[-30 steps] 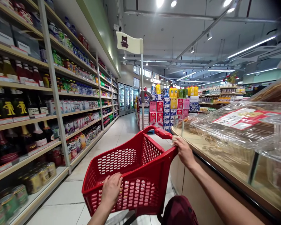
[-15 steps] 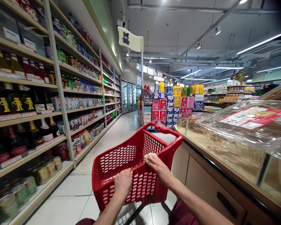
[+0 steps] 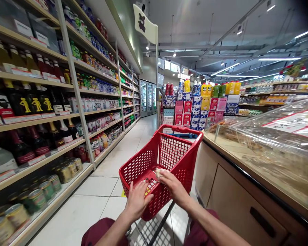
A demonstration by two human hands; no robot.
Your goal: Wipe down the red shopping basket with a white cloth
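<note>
A red plastic shopping cart [image 3: 181, 171] with perforated basket walls stands in front of me, its handle at the far side. My right hand [image 3: 170, 182] is closed around a crumpled whitish cloth [image 3: 159, 173] at the basket's near rim. To its left, my left hand [image 3: 139, 201] lies near the cart's front corner, fingers stretched out and thumb spread, with nothing in it. Whether its fingertips touch the rim is hard to tell. The inside of the basket shows its red floor grid.
Shelves [image 3: 84, 112] of bottles and cans run along the left. At the right, a wooden counter [image 3: 228, 184] with clear plastic covers stands close to the cart. Stacked drink boxes [image 3: 187, 107] and a pole with a bear sign [image 3: 145, 24] rise behind it.
The cart has turned and shifted right in view, showing more of its inside. My left hand has gone from gripping the rim to spread fingers. My right hand keeps the cloth.
</note>
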